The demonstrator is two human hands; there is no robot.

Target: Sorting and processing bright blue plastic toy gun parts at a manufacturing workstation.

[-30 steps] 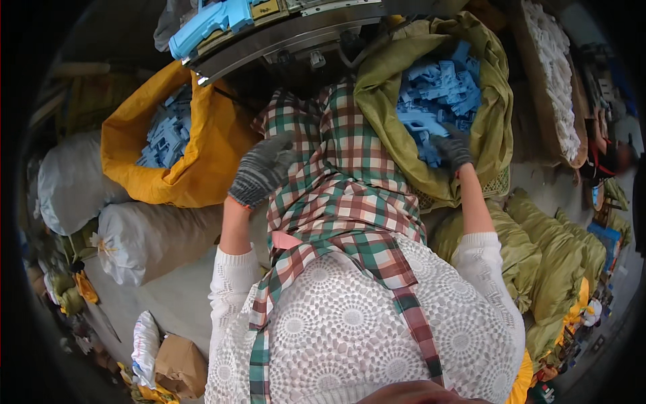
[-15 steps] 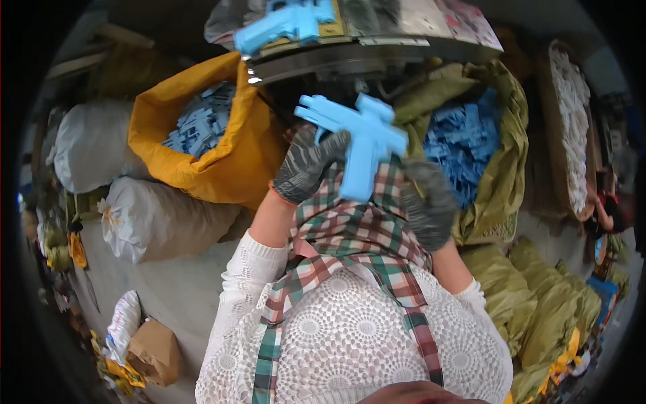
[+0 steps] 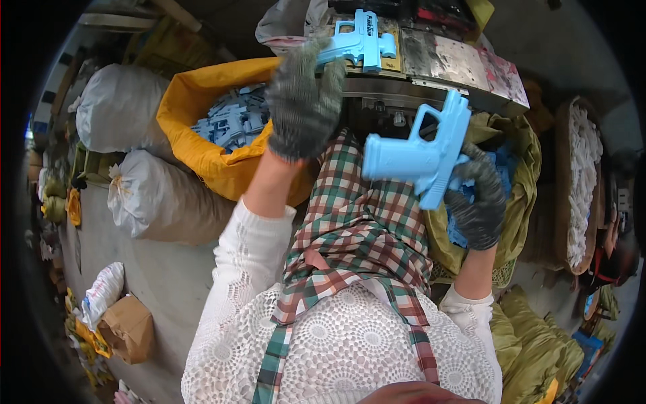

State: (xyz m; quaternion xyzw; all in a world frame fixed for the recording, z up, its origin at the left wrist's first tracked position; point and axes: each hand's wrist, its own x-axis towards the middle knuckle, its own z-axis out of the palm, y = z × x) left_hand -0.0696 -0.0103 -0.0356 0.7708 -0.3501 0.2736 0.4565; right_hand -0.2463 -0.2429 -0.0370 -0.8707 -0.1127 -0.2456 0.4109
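A light-blue plastic toy pistol (image 3: 437, 151) is in my right hand (image 3: 479, 202), its fingers closed on one end of it, above my lap. My left hand (image 3: 306, 108) reaches up to the machine, thumb and fingers around the grip of a second blue toy pistol (image 3: 365, 42). That pistol lies on a yellowish fixture (image 3: 391, 59) on the machine and bears dark marking on its side. Both hands wear dark grey knit gloves. The left fingertips are partly hidden.
A yellow sack (image 3: 195, 151) full of blue toy pistols stands at left, an olive sack (image 3: 521, 195) with blue parts at right. The metal machine table (image 3: 464, 60) lies ahead. White sacks (image 3: 158, 195) fill the left side; a long box (image 3: 562, 182) of white pieces stands far right.
The toy pistol from over my lap has passed from my left hand to my right and turned over. My left hand has moved up to the pistol on the machine.
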